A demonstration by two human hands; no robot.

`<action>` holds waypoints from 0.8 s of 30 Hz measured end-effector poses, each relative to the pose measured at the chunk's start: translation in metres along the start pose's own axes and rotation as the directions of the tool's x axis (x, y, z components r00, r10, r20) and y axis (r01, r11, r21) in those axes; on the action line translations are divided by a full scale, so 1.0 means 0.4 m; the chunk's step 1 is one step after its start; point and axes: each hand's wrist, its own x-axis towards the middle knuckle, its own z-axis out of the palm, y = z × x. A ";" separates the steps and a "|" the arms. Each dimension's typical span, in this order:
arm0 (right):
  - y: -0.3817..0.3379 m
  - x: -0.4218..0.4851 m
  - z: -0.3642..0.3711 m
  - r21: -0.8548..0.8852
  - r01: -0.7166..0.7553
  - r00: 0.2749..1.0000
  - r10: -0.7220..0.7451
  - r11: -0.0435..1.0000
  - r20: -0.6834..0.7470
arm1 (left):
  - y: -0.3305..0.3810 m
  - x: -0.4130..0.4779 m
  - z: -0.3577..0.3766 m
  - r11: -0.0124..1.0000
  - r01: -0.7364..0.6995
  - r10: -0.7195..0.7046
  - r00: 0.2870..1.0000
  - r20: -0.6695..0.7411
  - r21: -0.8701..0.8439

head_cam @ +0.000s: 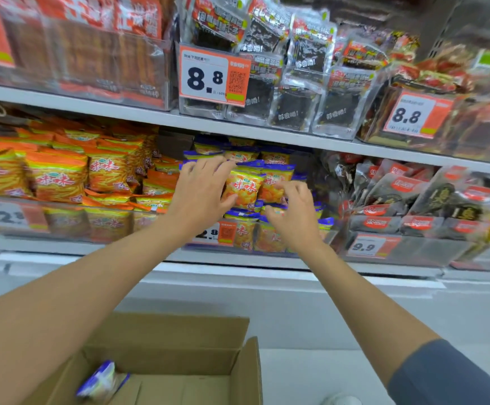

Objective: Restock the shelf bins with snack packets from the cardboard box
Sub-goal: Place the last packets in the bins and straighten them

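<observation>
Both my hands reach into the clear shelf bin (270,247) of blue-edged yellow snack packets on the lower shelf. My left hand (201,194) lies with spread fingers against an upright blue-edged packet (242,187), thumb at its lower edge. My right hand (293,210) hovers just right of it, fingers curled over the packets at the bin's front; whether it grips one I cannot tell. Below, the open cardboard box (179,361) holds one blue-edged packet (102,381) in its left corner.
Left of this bin stands a bin of orange packets (56,176); to the right, a bin of dark packets (413,197). The upper shelf (237,127) carries black and red packets behind 8.8 price tags (213,76). White floor lies beside the box.
</observation>
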 end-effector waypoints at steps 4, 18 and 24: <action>-0.088 -0.134 0.044 0.015 0.061 0.985 -0.063 0.998 0.162 | -0.002 -0.156 -0.050 0.964 0.181 -0.145 0.972 0.187 -0.193; -0.228 -0.634 0.583 0.092 -0.337 0.403 0.056 0.937 0.913 | -0.327 -0.881 -0.167 0.658 0.753 -0.596 0.532 0.602 -0.014; -0.293 -0.830 0.778 0.065 -0.383 -0.037 -0.086 0.921 0.996 | -0.345 -0.920 -0.150 0.721 0.691 -0.537 0.602 0.590 -0.049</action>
